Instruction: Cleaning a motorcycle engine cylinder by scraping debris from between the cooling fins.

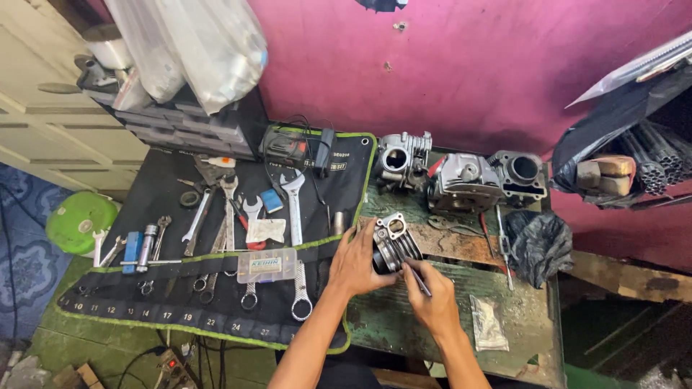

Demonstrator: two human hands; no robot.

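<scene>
Metal fins ring the engine cylinder (394, 247), which lies tipped on its side over the worn green desk (404, 324), its bore axis running roughly from the person's lower left up toward the right, flange end facing the magenta wall (468, 65). The left hand (355, 263) is wrapped around its near end, fingers closed on it. The right hand (432, 292) pinches a thin dark tool (417, 279), tip against the cylinder. Wrenches lie on a black tool roll (216, 238) to the left.
</scene>
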